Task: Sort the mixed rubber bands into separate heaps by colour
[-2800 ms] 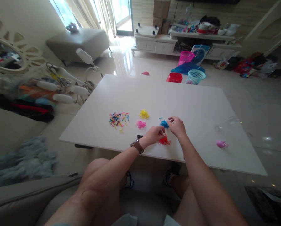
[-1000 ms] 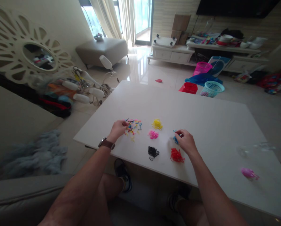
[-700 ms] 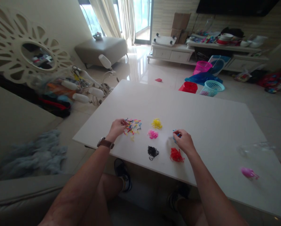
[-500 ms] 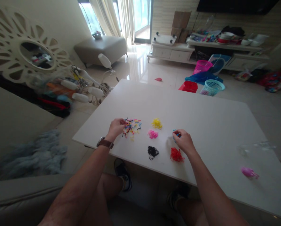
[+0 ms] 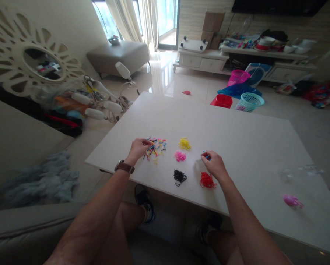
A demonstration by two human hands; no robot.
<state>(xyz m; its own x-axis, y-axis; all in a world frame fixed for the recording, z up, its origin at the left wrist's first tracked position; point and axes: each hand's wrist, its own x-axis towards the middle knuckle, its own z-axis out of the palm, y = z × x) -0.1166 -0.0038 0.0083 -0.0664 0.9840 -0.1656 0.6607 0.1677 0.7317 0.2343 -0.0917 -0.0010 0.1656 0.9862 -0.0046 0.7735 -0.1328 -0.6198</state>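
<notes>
My left hand (image 5: 139, 149), with a watch on its wrist, reaches over a loose pile of mixed-colour small rubber bands (image 5: 156, 150). Its thumb and forefinger pinch together at the pile's left side; whatever is between them is too small to make out. My right hand (image 5: 215, 163) is closed, fingertips drawn together beside some blue rubber bands (image 5: 208, 157). These are partly hidden by the fingers, and I cannot tell if they are held or lie beneath. Between the hands are yellow rubber bands (image 5: 184, 144), pink ones (image 5: 179, 156) and black ones (image 5: 179, 177). Red rubber bands (image 5: 207, 180) lie below my right hand.
The piles lie on a white table (image 5: 245, 147). At its right side are a pink object (image 5: 292, 201) and a clear, see-through item (image 5: 301, 172). Beyond the far edge stand a red bin (image 5: 222, 101) and a light-blue basket (image 5: 249, 102). A lamp (image 5: 112, 106) is at the left.
Both hands have stayed almost in place. The left fingertips have shifted slightly right over the mixed pile; the right hand has shifted slightly left, and its fingers now cover the blue bands differently.
</notes>
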